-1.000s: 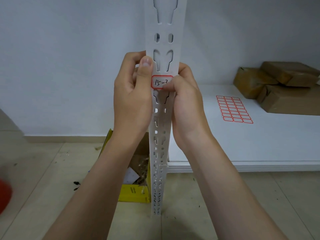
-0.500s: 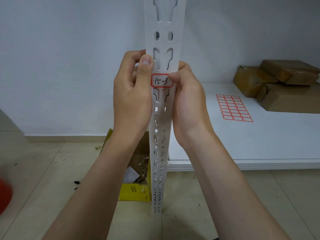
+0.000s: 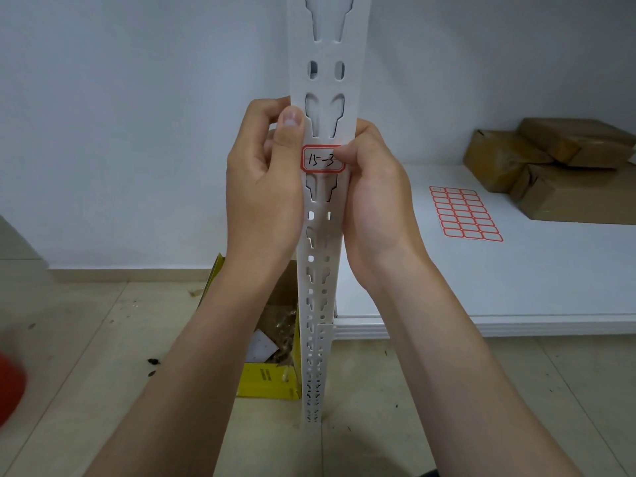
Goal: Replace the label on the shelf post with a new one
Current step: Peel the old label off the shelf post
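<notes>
White perforated metal shelf post [image 3: 356, 80] stands upright on the beige tiled floor [image 3: 86, 339], gripped from both sides. On its front face, between two keyhole slots, sits the red-bordered white label [image 3: 320, 160] with "15-3" handwritten on it. The left hand [image 3: 265, 187] wraps the post's left edge, fingers curled behind it and thumb pressed flat on the face just above and left of the label. The right hand [image 3: 375, 201] clasps the right edge, its thumb tip lying on the label's right end. Right of the post a low white shelf board [image 3: 516, 287] carries a sheet of blank red-bordered labels [image 3: 464, 215] and, farther right, stacked brown cardboard parcels [image 3: 568, 166]. Just behind the post's foot, to its left, an open yellow cardboard box [image 3: 268, 376] holds scraps. Far left of the post a blurred red object [image 3: 8, 383] shows at the frame edge.
</notes>
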`<action>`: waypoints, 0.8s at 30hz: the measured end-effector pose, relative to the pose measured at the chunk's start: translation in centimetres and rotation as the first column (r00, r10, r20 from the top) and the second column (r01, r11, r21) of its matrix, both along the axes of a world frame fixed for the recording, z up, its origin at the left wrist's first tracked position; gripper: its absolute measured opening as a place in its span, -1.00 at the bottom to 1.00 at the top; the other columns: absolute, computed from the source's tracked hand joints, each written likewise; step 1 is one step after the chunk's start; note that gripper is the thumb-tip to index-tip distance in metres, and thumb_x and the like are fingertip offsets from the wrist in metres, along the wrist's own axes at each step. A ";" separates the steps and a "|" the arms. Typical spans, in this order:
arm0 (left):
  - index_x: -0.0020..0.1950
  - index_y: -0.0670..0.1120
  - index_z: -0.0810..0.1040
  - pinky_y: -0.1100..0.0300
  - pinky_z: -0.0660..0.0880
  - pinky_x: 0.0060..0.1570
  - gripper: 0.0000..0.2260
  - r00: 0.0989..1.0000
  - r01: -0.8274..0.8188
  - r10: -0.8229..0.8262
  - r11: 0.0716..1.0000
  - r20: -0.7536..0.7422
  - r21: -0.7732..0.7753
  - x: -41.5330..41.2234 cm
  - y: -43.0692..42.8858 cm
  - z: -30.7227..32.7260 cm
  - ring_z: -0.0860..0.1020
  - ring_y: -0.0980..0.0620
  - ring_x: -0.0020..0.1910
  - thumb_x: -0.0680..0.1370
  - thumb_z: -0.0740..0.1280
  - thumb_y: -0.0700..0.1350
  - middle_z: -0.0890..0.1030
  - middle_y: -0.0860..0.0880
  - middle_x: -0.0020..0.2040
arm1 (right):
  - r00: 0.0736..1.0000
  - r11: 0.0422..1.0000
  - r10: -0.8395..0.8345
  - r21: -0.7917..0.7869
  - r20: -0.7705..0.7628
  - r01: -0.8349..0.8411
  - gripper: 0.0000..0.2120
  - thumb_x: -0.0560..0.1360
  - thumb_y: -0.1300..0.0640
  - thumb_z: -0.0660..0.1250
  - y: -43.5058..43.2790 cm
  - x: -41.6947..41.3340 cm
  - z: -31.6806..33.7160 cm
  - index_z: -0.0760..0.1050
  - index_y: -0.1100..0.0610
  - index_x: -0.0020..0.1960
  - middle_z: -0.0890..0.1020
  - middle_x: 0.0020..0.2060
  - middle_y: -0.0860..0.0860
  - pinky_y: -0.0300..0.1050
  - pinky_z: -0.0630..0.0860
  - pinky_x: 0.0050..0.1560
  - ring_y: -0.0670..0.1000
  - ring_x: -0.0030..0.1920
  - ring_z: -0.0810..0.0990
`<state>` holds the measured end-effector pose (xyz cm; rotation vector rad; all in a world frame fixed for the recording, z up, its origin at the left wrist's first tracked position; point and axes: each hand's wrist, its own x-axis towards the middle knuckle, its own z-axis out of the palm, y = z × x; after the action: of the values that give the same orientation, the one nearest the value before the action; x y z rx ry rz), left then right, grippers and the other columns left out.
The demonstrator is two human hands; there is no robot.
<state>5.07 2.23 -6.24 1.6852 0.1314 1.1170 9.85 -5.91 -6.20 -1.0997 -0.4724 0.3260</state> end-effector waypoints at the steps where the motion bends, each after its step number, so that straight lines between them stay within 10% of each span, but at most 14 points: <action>1: 0.10 -0.01 0.48 0.30 0.57 -0.20 -0.84 1.000 -0.001 0.001 1.000 0.000 -0.001 0.0 0.0 0.0 0.64 0.23 -0.17 0.77 0.13 -0.07 0.62 0.21 -0.18 | 1.000 1.000 0.006 0.002 0.003 -0.006 -0.57 0.40 0.08 0.19 0.0 0.0 0.0 0.52 0.13 0.23 0.72 0.02 0.14 0.06 0.65 -0.02 0.14 0.04 0.70; 24: 0.28 -0.11 0.43 0.36 0.55 -0.22 -0.69 0.998 0.000 -0.007 0.992 -0.055 -0.124 -0.1 -2.8 0.8 0.64 0.20 -0.19 0.56 0.38 -0.24 0.62 0.05 -0.08 | 0.958 0.943 0.257 0.249 -0.127 -0.220 -0.60 0.69 0.18 -0.01 -1.7 0.2 0.1 0.57 0.24 0.25 0.72 -0.03 0.18 -0.18 0.68 -0.07 0.04 -0.08 0.72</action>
<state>4.99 -0.53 -5.44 1.6049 0.2289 1.0389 10.03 -7.58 -6.09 -0.7817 -0.4904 0.5535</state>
